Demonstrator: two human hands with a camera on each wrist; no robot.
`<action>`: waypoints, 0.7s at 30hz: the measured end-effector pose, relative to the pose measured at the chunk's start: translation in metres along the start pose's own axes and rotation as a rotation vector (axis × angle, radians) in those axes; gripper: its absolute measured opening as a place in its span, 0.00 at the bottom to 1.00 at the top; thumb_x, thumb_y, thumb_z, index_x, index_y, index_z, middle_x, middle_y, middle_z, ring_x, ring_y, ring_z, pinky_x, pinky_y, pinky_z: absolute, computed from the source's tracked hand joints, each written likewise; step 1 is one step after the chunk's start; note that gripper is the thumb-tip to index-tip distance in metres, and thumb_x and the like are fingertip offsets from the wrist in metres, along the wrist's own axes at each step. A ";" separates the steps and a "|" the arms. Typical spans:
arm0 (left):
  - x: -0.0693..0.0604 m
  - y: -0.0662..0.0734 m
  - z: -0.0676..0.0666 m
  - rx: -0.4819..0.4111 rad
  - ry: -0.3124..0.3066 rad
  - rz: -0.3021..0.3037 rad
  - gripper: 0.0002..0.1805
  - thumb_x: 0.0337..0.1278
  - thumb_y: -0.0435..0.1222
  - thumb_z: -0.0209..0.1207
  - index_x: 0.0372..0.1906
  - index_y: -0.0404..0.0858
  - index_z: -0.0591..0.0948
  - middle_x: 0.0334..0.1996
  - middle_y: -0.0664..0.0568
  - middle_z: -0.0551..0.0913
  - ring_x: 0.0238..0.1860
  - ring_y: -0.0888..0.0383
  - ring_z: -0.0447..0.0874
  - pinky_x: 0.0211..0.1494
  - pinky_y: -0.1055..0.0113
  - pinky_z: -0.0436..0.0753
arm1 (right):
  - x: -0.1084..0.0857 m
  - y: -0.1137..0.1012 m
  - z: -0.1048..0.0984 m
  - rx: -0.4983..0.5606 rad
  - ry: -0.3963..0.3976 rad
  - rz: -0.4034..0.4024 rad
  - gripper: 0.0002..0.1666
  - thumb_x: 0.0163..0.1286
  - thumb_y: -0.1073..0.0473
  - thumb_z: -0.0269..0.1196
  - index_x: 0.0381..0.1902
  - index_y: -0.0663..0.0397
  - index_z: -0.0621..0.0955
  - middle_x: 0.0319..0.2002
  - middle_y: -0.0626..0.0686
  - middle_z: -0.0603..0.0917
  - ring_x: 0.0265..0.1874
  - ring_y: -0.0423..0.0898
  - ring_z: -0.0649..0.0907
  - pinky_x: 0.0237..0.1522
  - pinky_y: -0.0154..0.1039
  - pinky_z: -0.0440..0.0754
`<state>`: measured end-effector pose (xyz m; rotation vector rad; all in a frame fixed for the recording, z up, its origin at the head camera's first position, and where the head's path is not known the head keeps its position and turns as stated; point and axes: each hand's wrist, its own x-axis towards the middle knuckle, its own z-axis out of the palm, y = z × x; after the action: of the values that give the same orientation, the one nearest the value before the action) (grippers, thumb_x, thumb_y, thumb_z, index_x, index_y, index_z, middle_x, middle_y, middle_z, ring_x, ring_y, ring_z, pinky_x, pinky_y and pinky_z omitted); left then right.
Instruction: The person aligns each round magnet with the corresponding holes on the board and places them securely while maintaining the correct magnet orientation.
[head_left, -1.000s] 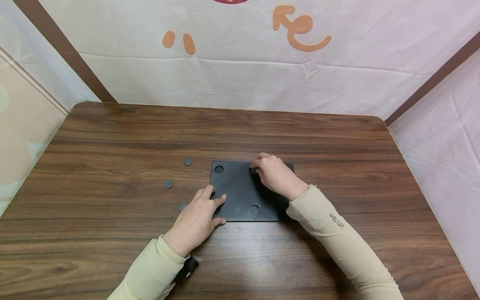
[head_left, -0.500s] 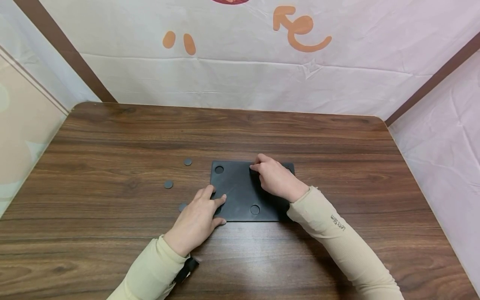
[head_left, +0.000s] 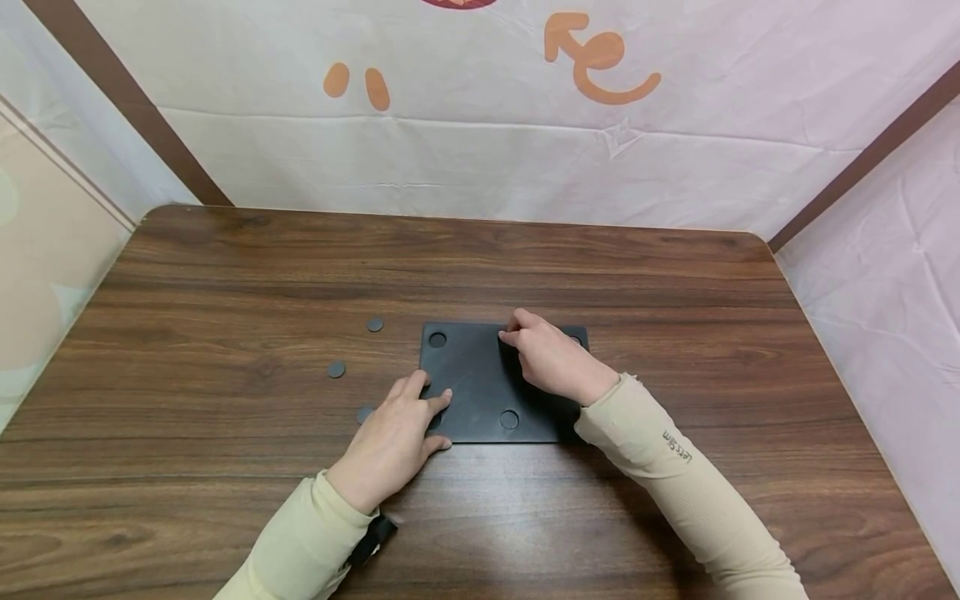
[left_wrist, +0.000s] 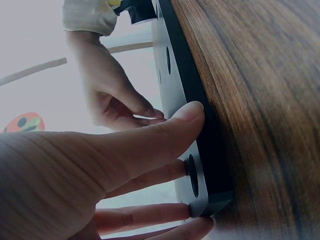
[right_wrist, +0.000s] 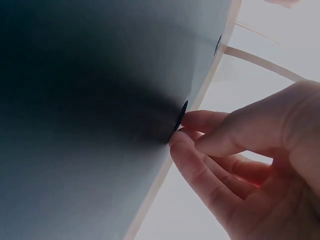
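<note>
A flat dark grey rectangular plate (head_left: 480,379) with round recesses lies on the table. My left hand (head_left: 390,446) rests over its left end, fingers spread, thumb at the front edge; in the left wrist view the thumb (left_wrist: 165,135) lies along that edge. My right hand (head_left: 558,358) is at the plate's back middle. In the right wrist view, its fingertips (right_wrist: 182,140) touch a dark round spot (right_wrist: 183,112) on the plate; whether a disc sits there I cannot tell. Its thumb stands slightly apart. A back-left recess (head_left: 437,339) and a front-middle recess (head_left: 509,419) show uncovered.
Left of the plate lie small dark grey discs: one at the back (head_left: 375,324), one farther left (head_left: 336,369), and one partly behind my left hand (head_left: 363,414). The brown wooden table (head_left: 225,275) meets a printed white cloth wall (head_left: 480,158) at the back.
My right fingertips have shifted slightly; the dark edge seen between them a second ago no longer shows. More of the plate's back-right recess is uncovered. My left hand has stayed still.
</note>
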<state>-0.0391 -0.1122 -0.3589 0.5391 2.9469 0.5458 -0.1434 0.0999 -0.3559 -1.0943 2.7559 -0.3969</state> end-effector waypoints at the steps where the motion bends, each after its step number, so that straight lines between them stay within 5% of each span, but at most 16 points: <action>1: 0.000 0.000 0.000 -0.001 0.001 0.001 0.30 0.44 0.39 0.72 0.56 0.33 0.81 0.48 0.42 0.73 0.45 0.49 0.72 0.37 0.63 0.79 | 0.000 0.000 0.000 -0.002 0.001 -0.002 0.22 0.66 0.74 0.53 0.57 0.67 0.78 0.44 0.59 0.76 0.41 0.49 0.82 0.38 0.37 0.79; 13: 0.000 0.000 0.000 -0.010 -0.008 -0.007 0.30 0.45 0.39 0.72 0.56 0.33 0.80 0.51 0.40 0.73 0.48 0.47 0.72 0.38 0.61 0.80 | -0.003 0.001 -0.001 0.048 -0.004 0.027 0.19 0.68 0.71 0.54 0.56 0.67 0.79 0.44 0.58 0.77 0.37 0.47 0.81 0.39 0.37 0.79; 21: 0.000 0.000 -0.001 -0.007 -0.004 -0.003 0.30 0.45 0.39 0.72 0.56 0.33 0.80 0.52 0.39 0.73 0.50 0.46 0.73 0.39 0.60 0.80 | -0.012 0.000 -0.002 0.087 0.033 0.000 0.18 0.69 0.68 0.56 0.55 0.65 0.80 0.50 0.58 0.80 0.46 0.49 0.83 0.47 0.41 0.81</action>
<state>-0.0389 -0.1129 -0.3584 0.5346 2.9403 0.5546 -0.1355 0.1084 -0.3540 -1.0766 2.7386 -0.5337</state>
